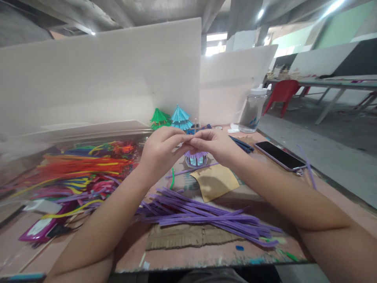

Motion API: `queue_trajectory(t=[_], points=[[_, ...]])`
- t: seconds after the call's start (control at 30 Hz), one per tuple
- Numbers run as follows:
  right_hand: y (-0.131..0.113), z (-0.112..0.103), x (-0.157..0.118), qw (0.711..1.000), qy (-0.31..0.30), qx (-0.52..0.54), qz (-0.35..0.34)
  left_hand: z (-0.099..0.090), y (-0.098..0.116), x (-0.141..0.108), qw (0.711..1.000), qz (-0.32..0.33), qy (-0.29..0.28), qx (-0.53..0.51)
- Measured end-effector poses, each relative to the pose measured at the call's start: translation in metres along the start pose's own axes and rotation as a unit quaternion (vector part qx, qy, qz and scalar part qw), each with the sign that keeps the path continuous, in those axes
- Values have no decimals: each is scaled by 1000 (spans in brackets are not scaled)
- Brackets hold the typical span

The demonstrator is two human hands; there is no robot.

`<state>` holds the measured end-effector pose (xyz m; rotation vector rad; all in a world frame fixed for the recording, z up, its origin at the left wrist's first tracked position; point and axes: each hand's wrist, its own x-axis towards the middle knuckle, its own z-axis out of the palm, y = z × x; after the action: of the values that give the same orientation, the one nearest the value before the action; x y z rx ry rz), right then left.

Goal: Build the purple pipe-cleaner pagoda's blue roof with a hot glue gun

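My left hand (163, 151) and my right hand (216, 143) meet over the middle of the table, fingertips pinched together and touching. What lies between the fingertips is hidden. Directly below them stands a small pavilion-like model (196, 160) with a purple fringed roof and a pale octagonal base; its upper part is covered by my fingers. Whether they touch the roof I cannot tell. Behind my hands are a green tiered roof (159, 118) and a light-blue one (180, 116). A pile of purple pipe cleaners (203, 216) lies between my forearms, with a yellow paper sheet (218, 182) beyond it.
Bundles of coloured pipe cleaners (85, 165) cover the left side, near a magenta glue-gun-like device (41, 228). A phone (279, 155) and a clear jug (251, 112) are at right. Corrugated cardboard (176, 237) lies under the purple pile. White panels (118, 74) stand behind.
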<state>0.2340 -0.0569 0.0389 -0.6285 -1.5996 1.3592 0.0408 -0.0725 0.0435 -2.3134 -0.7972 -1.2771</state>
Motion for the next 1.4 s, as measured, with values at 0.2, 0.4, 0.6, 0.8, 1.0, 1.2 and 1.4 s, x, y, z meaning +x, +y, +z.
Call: queue_trajectory(t=[0.2, 0.4, 0.6, 0.8, 1.0, 1.2, 1.4], points=[[-8, -3, -3, 996, -28, -82, -23, -2, 1, -2, 999, 1, 24, 21], [-29, -8, -10, 985, 8, -137, -101, -18, 2, 5, 993, -111, 5, -44], [-40, -19, -12, 974, 71, -151, -153, -17, 2, 6, 961, -212, -32, -175], [-35, -13, -15, 957, 40, -230, -173, -12, 8, 6, 922, -255, -40, -288], [-25, -8, -14, 895, -34, -336, -292, -6, 8, 7, 883, -300, -70, -355], [-11, -11, -9, 856, -50, -362, -366, 13, 7, 3, 825, -319, -104, -455], [-23, -13, -12, 869, -3, -384, -312, 10, 6, 4, 842, -305, -135, -423]])
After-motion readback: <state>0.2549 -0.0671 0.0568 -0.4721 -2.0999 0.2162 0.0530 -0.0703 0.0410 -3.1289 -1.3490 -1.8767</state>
